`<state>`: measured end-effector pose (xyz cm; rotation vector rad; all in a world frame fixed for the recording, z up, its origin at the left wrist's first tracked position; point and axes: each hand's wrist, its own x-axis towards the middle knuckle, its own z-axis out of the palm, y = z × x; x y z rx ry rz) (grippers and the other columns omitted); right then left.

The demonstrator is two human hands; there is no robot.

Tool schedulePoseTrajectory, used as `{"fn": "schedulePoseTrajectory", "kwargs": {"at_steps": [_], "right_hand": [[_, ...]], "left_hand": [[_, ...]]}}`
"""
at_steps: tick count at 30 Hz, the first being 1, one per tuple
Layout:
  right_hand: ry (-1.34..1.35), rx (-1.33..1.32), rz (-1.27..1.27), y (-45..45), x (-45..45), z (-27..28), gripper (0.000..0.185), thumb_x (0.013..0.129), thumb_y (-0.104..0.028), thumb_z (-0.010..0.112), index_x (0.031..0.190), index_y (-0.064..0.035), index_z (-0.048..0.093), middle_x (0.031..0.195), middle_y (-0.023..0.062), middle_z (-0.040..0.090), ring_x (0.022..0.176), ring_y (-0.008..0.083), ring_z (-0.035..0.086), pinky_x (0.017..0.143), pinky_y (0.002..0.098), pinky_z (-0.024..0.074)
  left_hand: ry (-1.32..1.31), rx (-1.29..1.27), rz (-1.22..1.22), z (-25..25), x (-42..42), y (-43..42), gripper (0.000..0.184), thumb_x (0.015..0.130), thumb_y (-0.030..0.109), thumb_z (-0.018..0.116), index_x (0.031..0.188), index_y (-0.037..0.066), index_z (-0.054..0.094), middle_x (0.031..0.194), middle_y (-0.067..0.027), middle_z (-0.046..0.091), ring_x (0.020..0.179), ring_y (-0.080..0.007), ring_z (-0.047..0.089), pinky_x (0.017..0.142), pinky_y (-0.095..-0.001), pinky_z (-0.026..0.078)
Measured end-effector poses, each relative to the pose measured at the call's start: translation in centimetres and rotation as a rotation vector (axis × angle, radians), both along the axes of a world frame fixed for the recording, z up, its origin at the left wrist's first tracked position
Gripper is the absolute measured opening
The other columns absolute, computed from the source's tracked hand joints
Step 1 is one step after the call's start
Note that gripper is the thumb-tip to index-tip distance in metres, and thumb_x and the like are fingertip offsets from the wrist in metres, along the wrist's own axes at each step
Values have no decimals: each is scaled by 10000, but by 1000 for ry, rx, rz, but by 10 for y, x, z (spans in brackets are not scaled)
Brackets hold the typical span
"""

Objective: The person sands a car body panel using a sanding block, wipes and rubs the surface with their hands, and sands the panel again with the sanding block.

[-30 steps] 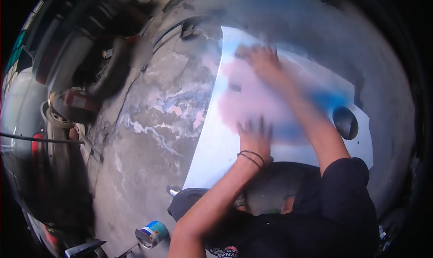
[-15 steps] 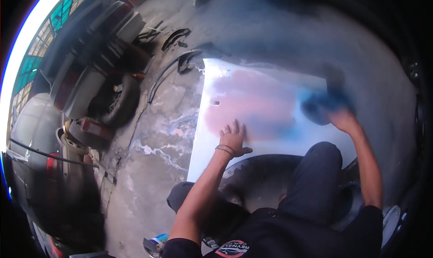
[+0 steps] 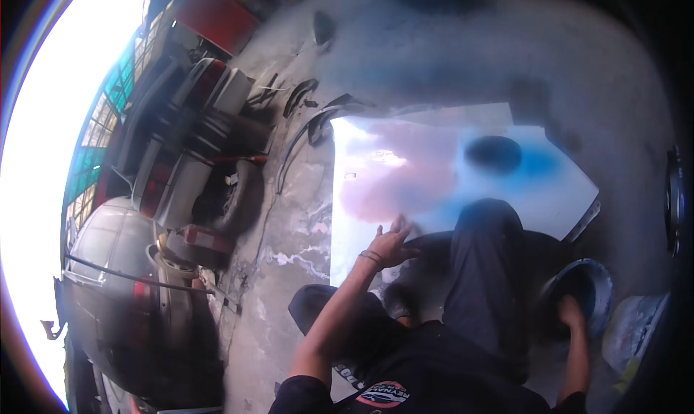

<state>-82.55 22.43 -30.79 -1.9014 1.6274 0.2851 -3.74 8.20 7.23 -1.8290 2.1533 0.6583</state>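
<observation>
Our left hand (image 3: 391, 248) spreads at the white panel (image 3: 565, 201) while our right hand (image 3: 571, 311) dips into a basin (image 3: 608, 287).
The left fingers are apart at the panel's near edge, dark bands (image 3: 371, 257) round the wrist; we cannot tell whether they touch it. The right fingers are lost in the basin's dark inside – we cannot tell if they are open or closed, or holding anything. The panel lies in front of us, a pink patch (image 3: 387, 193) on its left, a blue patch (image 3: 541, 165) on its right beside a dark round spot (image 3: 494, 155). Our bent knee (image 3: 486, 233) overlaps its near edge – beyond, car parts (image 3: 177, 190) crowd the left.
</observation>
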Motion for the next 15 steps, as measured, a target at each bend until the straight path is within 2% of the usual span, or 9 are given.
{"fn": "schedulePoseTrajectory", "kwargs": {"at_steps": [1, 2, 4, 5, 6, 7, 9, 12, 15], "right_hand": [[176, -174, 181, 6, 29, -66, 489, 1056, -317, 578, 1433, -12, 638, 1433, 248, 652, 1373, 394, 597, 1196, 483, 428], [168, -178, 178, 1, 42, -62, 489, 1056, -317, 578, 1433, -12, 638, 1433, 248, 652, 1373, 394, 597, 1196, 483, 428], [183, 106, -138, -16, 82, -29, 548, 1067, -279, 554, 1542, -8, 528, 1594, 240, 515, 1508, 376, 459, 1305, 462, 290], [187, 102, -133, -24, 87, -14, 548, 1067, -279, 554, 1542, -8, 528, 1594, 240, 515, 1508, 376, 459, 1305, 462, 290], [212, 72, -168, -6, 95, 4, 502, 1066, -267, 555, 1497, -10, 553, 1541, 236, 543, 1464, 382, 489, 1272, 464, 320], [240, 35, -204, 16, 93, 12, 458, 1064, -255, 557, 1452, -12, 579, 1489, 232, 572, 1420, 388, 519, 1240, 466, 350], [292, -32, -264, 10, 96, 43, 377, 1061, -230, 560, 1362, -16, 631, 1384, 224, 630, 1333, 399, 578, 1176, 471, 410], [361, -127, -360, -5, 106, 81, 282, 1056, -194, 565, 1227, -21, 708, 1226, 212, 717, 1202, 416, 668, 1080, 477, 500], [437, -203, -411, -47, 129, 183, 254, 1053, -169, 568, 1136, -25, 759, 1121, 204, 774, 1114, 427, 728, 1016, 481, 560]], "left_hand": [[111, 45, 79, 12, -5, 1, 950, 977, 560, 705, 1683, 91, 276, 1746, -298, 204, 1559, -465, 363, 1281, -675, 201], [90, -56, 74, 10, -5, 10, 879, 996, 529, 692, 1664, 94, 322, 1700, -260, 359, 1524, -434, 434, 1284, -665, 204], [132, -79, 93, -1, 3, 15, 856, 999, 519, 692, 1654, 90, 345, 1657, -267, 420, 1518, -441, 437, 1281, -662, 212], [185, -98, 115, -10, 8, 19, 833, 1002, 508, 692, 1644, 87, 368, 1615, -274, 480, 1513, -448, 440, 1278, -660, 220], [296, -236, 109, -19, 12, 24, 764, 1009, 478, 694, 1604, 71, 440, 1478, -279, 612, 1422, -458, 538, 1222, -597, 361], [310, -247, 115, -35, 17, 19, 764, 1009, 478, 694, 1604, 71, 440, 1478, -279, 612, 1422, -458, 538, 1222, -597, 361], [697, -148, 350, -65, 26, 16, 708, 1012, 453, 700, 1559, 51, 501, 1387, -272, 675, 1300, -459, 633, 1116, -524, 486], [412, -390, 282, -2, -4, 16, 641, 1015, 415, 707, 1511, 35, 558, 1320, -261, 715, 1203, -452, 688, 1031, -461, 545], [625, -552, 369, 7, -5, 10, 578, 1014, 373, 716, 1462, 24, 610, 1330, -265, 708, 1229, -442, 680, 1059, -449, 534]]}}
